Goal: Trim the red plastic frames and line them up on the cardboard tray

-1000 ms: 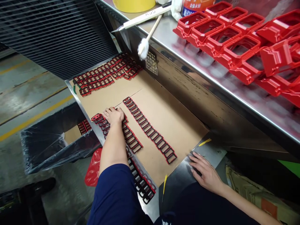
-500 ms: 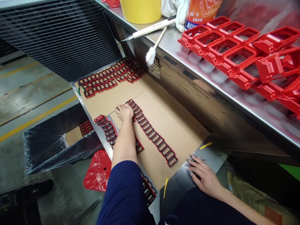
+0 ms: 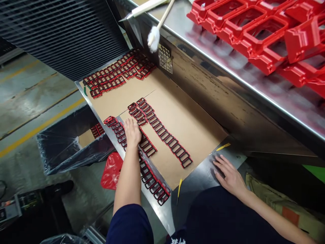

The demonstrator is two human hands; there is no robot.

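My left hand (image 3: 132, 133) lies low over the left part of the cardboard sheet, fingers stretched forward, between a row of small red-and-black rectangular frames (image 3: 149, 145) and another row along the metal edge (image 3: 152, 181). It hides parts of both rows; nothing shows held in it. To its right a long row of the same frames (image 3: 166, 137) runs diagonally across the cardboard (image 3: 198, 125). My right hand (image 3: 230, 176) rests with fingers apart on the metal tabletop, close to a yellow-handled tool (image 3: 223, 146). A second yellow-handled tool (image 3: 179, 189) lies nearer my body.
More frames (image 3: 114, 73) lie bunched at the far end of the cardboard. Large red frames (image 3: 243, 27) cover the raised shelf, where a white-handled knife (image 3: 144, 8) and a cotton-tipped stick (image 3: 154, 35) overhang. A lined bin (image 3: 63, 142) stands at the left.
My left hand has drawn back toward me, uncovering the far frames of the short row. My right hand stays on the metal top. The view has tilted down.
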